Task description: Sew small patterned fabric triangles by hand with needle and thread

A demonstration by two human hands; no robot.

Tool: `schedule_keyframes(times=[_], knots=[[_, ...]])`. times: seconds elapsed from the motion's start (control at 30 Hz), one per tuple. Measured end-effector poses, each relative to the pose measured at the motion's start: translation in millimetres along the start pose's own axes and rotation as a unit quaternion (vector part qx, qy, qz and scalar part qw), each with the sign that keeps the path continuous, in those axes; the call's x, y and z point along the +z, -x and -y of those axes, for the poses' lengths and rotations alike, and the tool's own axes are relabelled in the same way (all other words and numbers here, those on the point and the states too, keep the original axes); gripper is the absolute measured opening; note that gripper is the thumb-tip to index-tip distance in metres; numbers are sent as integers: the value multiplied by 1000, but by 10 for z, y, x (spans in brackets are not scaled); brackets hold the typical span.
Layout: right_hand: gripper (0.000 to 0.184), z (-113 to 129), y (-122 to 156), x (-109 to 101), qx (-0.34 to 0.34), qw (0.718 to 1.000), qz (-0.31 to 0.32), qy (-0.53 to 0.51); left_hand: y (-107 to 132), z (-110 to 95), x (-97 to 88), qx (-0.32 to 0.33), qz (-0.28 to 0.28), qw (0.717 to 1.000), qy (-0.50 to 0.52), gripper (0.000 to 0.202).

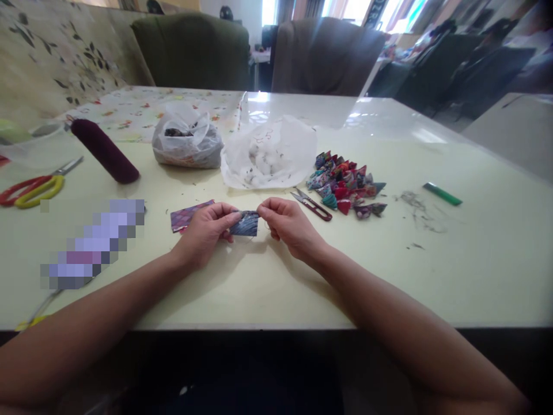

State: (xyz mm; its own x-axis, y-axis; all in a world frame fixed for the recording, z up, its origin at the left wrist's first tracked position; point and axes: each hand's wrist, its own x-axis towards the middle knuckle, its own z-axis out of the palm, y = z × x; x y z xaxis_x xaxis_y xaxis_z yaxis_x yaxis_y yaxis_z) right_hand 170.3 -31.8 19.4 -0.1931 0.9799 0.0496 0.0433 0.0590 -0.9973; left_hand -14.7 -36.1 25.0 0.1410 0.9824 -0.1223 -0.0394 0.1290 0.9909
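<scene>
My left hand (206, 230) pinches the left end of a small dark blue fabric piece (245, 224) just above the pale table (276, 276). My right hand (288, 225) is closed at the piece's right edge, fingers pinched together; what they hold, perhaps a needle or thread, is too small to make out. A purple patterned fabric piece (186, 215) lies flat just left of my left hand. Small red-handled thread snips (314, 206) rest to the right of my right hand.
A heap of small colourful sewn fabric shapes (345, 184) lies right of centre. Two plastic bags (186, 141) (268, 154) sit behind my hands. A maroon cylinder (103, 151), red-and-yellow scissors (32, 189) and a green lighter (442, 194) lie around. Two chairs stand beyond the table.
</scene>
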Motion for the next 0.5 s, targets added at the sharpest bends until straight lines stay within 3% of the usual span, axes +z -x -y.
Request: schedule_keyframes(times=[0.13,0.33,0.5], knots=[[16,11,12,-33,-88,986,-51,130,-1,-5,0,1,-30,999,-19,24],[15,81,101,12,-206,944,-24,256,0,16,-9,38,-17,998,-39,22],[16,51,97,34,-219,931,-21,292,-2,31,-20,44,-8,998,-52,18]])
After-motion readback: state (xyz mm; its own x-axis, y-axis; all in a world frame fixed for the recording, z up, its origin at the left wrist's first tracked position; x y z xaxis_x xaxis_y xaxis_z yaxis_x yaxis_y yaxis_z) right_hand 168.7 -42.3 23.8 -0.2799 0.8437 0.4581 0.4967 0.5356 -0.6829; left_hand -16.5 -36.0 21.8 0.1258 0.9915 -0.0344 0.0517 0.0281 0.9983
